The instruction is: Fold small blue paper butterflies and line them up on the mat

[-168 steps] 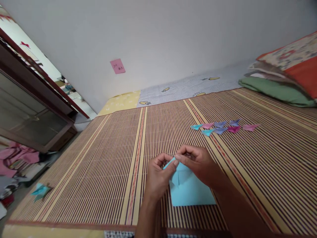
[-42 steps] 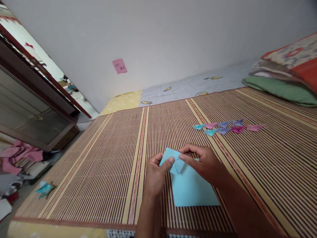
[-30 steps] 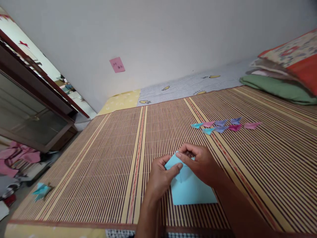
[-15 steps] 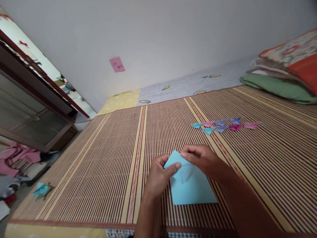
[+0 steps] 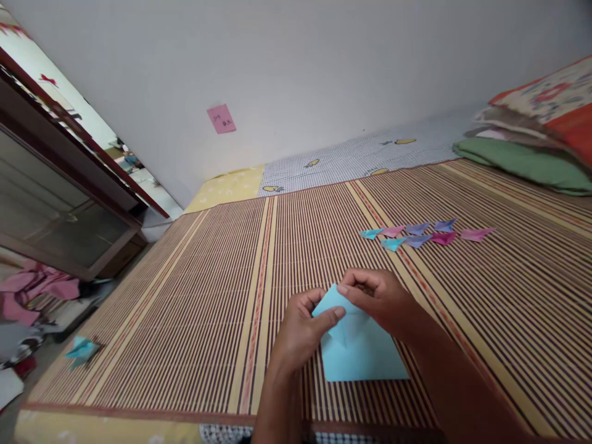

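Note:
A light blue sheet of paper (image 5: 365,357), partly folded, lies on the striped mat (image 5: 203,320). Its upper end comes to a point, and a triangular flap with creases shows below that tip. My left hand (image 5: 308,324) grips the paper's upper left edge, thumb on top and fingers curled beneath. With thumb and bent fingers, my right hand (image 5: 377,299) pinches the upper right edge near the tip. Part of the paper's right side is hidden under my right hand.
Several small folded paper planes (image 5: 419,234) in blue, pink and purple sit beyond my right hand. A crumpled teal folded paper (image 5: 82,350) rests at the mat's left edge. Stacked pillows (image 5: 546,129) stand at the far right, and a pink note (image 5: 222,118) is on the wall.
Both hands keep hold of the paper with almost no motion; its upper flap sits slightly differently. The whole view has shifted a little.

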A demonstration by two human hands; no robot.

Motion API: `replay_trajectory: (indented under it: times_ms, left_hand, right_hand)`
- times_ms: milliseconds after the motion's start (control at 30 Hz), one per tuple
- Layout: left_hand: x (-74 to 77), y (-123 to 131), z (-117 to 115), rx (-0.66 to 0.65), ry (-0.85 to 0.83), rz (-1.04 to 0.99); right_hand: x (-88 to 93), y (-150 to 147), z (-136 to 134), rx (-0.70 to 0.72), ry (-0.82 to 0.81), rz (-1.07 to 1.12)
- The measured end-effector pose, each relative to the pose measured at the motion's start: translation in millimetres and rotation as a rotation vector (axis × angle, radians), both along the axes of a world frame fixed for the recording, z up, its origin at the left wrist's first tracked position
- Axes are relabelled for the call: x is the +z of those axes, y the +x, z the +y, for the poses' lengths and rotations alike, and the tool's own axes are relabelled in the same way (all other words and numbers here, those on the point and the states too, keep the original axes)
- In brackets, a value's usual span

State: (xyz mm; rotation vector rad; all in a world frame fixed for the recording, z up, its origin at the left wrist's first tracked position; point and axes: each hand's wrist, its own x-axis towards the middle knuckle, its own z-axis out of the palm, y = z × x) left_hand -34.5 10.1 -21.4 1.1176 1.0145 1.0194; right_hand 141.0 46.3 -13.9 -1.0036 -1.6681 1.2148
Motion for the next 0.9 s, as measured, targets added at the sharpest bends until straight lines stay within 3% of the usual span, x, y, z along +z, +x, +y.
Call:
replay_trajectory:
  times_ms: [233,367,633,900]
  left_hand:
    - [-1.0,0.1,0.2,0.041,0.064,0.047]
    - [-2.9,-1.3,0.2,0.037,0.055,0.026]
    - [-7.2,-7.8,5.8,0.198,0.046,-0.053]
    - [-2.6,-5.8,4.2,0.213,0.065,-0.028]
  right_hand:
    - [1.0,-4.4,-3.0,-0.058,0.097,-0.13]
    - [-2.9,-4.1,-0.6,-0.022,0.055,-0.099]
    - [-14.7,-0.5,1.5,0.164,-0.098,-0.064]
    - [-14.8,-9.3,0.2,0.116,-0.094,-0.045]
